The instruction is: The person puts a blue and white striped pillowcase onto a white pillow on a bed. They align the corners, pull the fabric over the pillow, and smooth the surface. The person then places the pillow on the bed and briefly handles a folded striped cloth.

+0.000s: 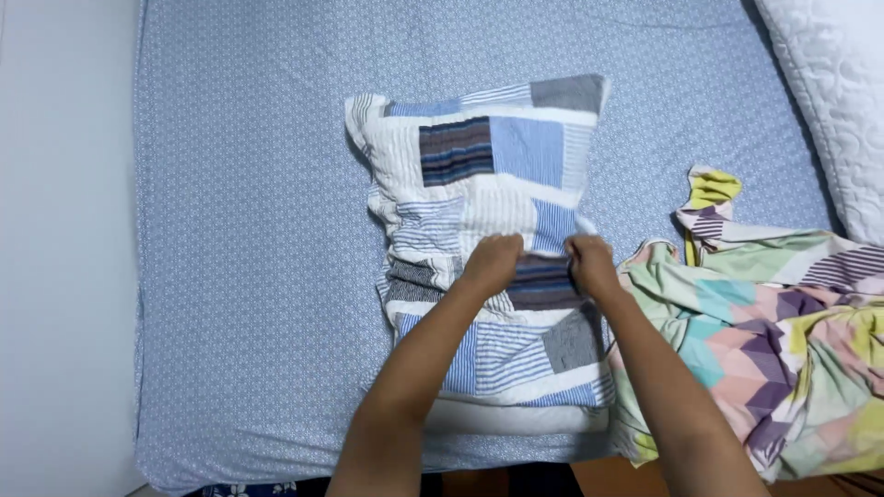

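Note:
A pillow in a patchwork pillowcase (pixel 488 175) of white, blue and grey striped patches lies on the bed, its white inner pillow (pixel 497 419) showing at the near end. My left hand (pixel 493 260) and my right hand (pixel 589 262) both pinch the pillowcase fabric near its middle, a small gap apart, fingers closed on the cloth. The fabric is bunched and wrinkled around the hands.
The bed wears a blue patterned sheet (pixel 249 230). A crumpled pastel cloth with geometric shapes (pixel 764 322) lies at the right, touching the pillow. A white quilted pillow (pixel 838 101) sits at the top right corner. A pale floor strip (pixel 64 248) runs along the left.

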